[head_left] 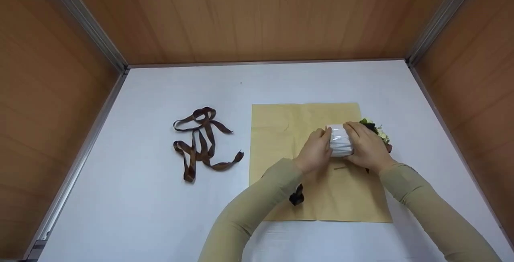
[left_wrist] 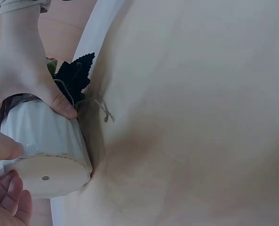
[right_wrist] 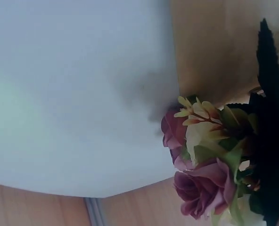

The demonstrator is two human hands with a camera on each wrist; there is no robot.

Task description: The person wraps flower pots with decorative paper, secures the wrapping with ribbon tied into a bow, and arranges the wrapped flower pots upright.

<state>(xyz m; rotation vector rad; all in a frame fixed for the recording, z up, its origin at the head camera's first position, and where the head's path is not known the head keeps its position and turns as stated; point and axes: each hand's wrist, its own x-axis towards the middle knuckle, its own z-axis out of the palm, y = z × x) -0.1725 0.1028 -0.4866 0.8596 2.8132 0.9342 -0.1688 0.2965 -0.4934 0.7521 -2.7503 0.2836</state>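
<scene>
A white ribbed flower pot (head_left: 340, 140) lies on its side over a sheet of brown paper (head_left: 277, 141). My left hand (head_left: 316, 149) holds it by the base end, finger and thumb at the bottom rim in the left wrist view. Around the opposite end, by the mouth, my right hand (head_left: 369, 147) grips the pot. Artificial flowers (right_wrist: 205, 188), purple roses with pale yellow sprigs, stick out of the mouth past the paper's right side. A dark leaf (left_wrist: 77, 75) and a bit of twine (left_wrist: 102, 107) show beside the right thumb. The base has a small hole.
A tangled brown ribbon (head_left: 209, 133) lies on the white table (head_left: 132, 197) left of the paper. Beside the left sleeve, a small black item (head_left: 297, 195) rests on the paper. Wooden panels (head_left: 265, 17) with metal edging enclose the back and sides.
</scene>
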